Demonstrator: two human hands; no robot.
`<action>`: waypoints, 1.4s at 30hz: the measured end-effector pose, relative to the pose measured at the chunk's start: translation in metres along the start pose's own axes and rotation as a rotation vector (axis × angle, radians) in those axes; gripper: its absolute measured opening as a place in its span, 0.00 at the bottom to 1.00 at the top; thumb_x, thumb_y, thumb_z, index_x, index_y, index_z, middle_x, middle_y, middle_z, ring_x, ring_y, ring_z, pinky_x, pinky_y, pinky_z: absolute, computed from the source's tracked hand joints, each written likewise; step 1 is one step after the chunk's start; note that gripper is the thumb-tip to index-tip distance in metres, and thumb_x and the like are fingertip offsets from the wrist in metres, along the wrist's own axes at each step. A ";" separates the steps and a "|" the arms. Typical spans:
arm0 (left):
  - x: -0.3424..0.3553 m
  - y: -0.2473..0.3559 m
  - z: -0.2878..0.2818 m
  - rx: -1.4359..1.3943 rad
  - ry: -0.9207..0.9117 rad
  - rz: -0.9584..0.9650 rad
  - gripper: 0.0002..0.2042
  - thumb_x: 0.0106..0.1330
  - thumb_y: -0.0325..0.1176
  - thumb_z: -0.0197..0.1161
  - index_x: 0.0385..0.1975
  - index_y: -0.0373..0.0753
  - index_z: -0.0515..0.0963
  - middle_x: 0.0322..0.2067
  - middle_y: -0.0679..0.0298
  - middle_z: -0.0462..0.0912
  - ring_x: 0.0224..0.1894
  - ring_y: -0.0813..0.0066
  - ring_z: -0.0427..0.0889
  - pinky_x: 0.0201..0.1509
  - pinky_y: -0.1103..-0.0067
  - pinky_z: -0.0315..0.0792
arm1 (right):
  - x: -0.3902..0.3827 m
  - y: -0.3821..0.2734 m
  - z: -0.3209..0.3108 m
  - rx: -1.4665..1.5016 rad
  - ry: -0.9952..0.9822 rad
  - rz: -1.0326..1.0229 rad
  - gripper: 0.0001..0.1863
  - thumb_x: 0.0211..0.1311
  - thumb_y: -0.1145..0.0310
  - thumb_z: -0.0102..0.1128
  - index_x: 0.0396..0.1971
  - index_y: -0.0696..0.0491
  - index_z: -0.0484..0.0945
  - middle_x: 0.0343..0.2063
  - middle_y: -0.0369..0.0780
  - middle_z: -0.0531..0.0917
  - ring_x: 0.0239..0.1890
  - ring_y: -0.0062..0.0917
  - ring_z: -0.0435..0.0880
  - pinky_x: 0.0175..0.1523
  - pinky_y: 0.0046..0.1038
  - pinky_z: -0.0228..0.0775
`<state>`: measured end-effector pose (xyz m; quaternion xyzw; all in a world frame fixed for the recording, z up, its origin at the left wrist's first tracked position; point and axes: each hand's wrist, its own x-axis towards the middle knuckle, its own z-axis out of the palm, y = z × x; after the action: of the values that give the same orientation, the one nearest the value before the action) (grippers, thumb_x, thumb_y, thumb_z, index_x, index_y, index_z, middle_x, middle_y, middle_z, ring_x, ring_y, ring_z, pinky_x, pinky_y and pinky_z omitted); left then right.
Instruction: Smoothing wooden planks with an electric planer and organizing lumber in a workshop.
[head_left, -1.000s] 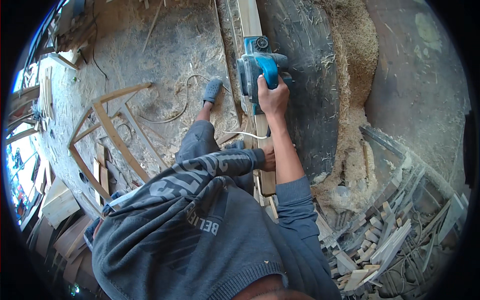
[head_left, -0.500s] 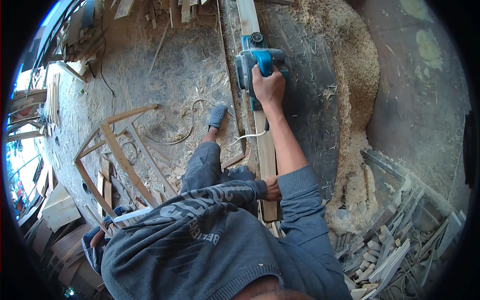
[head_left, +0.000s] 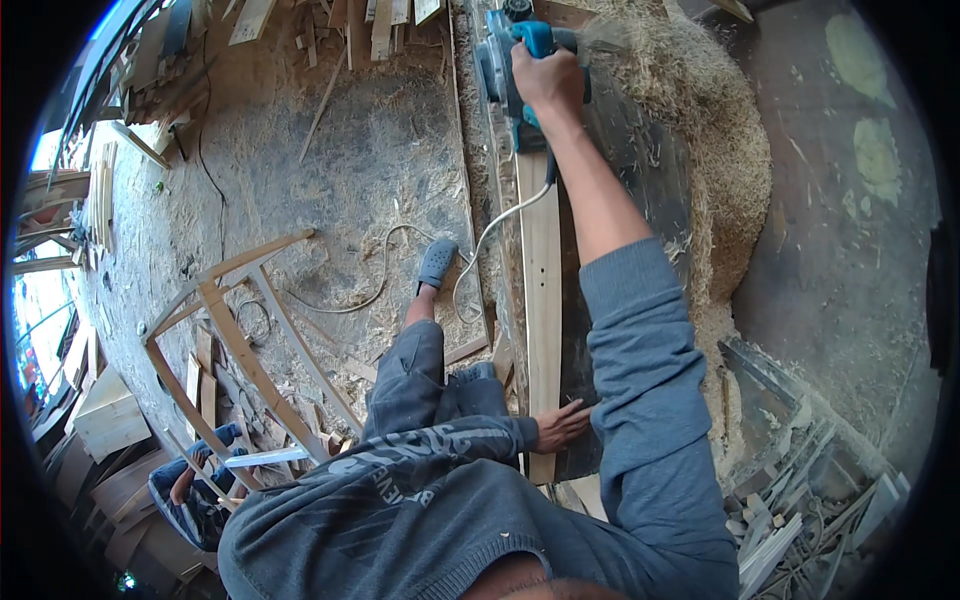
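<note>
My right hand (head_left: 552,82) is wrapped round the teal handle of an electric planer (head_left: 497,68). The planer rests on the far stretch of a long pale wooden board (head_left: 541,290), and its cord (head_left: 500,216) loops off to the left. Close to my body, my left hand (head_left: 563,427) lies across the near end of the same board. Its fingers are stretched out and apart, their tips reaching past the board's right edge onto the dark bench top (head_left: 580,372). The planer's underside is hidden.
Wood shavings (head_left: 735,190) are heaped along the bench's right side. A wooden frame (head_left: 240,325) stands on the floor to the left, with another person (head_left: 185,490) crouching near it. Scrap sticks (head_left: 780,545) lie at lower right, and more offcuts (head_left: 385,25) at the far left.
My right hand has pushed the planer farther away along the board, baring more of it behind. My left hand's fingers have spread out over the board's near end.
</note>
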<state>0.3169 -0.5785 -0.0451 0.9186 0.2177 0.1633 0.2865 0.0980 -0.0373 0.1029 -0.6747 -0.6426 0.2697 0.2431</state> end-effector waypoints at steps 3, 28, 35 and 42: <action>0.000 0.000 -0.022 -0.014 -0.033 0.022 0.38 0.64 0.54 0.53 0.68 0.30 0.64 0.73 0.49 0.56 0.78 0.49 0.41 0.78 0.47 0.34 | 0.052 -0.005 0.012 -0.004 0.050 -0.029 0.27 0.53 0.45 0.63 0.23 0.58 0.85 0.28 0.53 0.86 0.36 0.46 0.88 0.43 0.40 0.79; -0.116 -0.183 -0.277 -1.505 0.174 -0.317 0.11 0.66 0.33 0.59 0.43 0.39 0.83 0.39 0.60 0.86 0.42 0.68 0.85 0.50 0.73 0.78 | 0.041 -0.003 -0.008 0.515 0.004 -0.125 0.18 0.66 0.55 0.64 0.20 0.48 0.78 0.10 0.30 0.72 0.12 0.15 0.68 0.22 0.23 0.59; -0.207 -0.266 -0.313 -1.067 0.820 -1.314 0.14 0.75 0.41 0.55 0.45 0.36 0.79 0.37 0.64 0.84 0.34 0.79 0.79 0.40 0.79 0.75 | -0.233 0.163 -0.175 0.361 0.049 0.313 0.13 0.63 0.60 0.68 0.26 0.52 0.79 0.14 0.30 0.76 0.14 0.15 0.73 0.21 0.25 0.63; -0.070 -0.179 -0.226 -0.894 0.262 -1.176 0.35 0.65 0.53 0.68 0.58 0.25 0.68 0.40 0.57 0.84 0.38 0.73 0.83 0.41 0.79 0.78 | -0.442 0.249 -0.268 0.229 0.316 0.642 0.12 0.63 0.62 0.67 0.35 0.56 0.81 0.14 0.33 0.75 0.12 0.19 0.74 0.18 0.26 0.63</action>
<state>0.1063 -0.3779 0.0123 0.4198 0.6180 0.1640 0.6442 0.4498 -0.4875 0.1549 -0.8435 -0.3187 0.2947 0.3163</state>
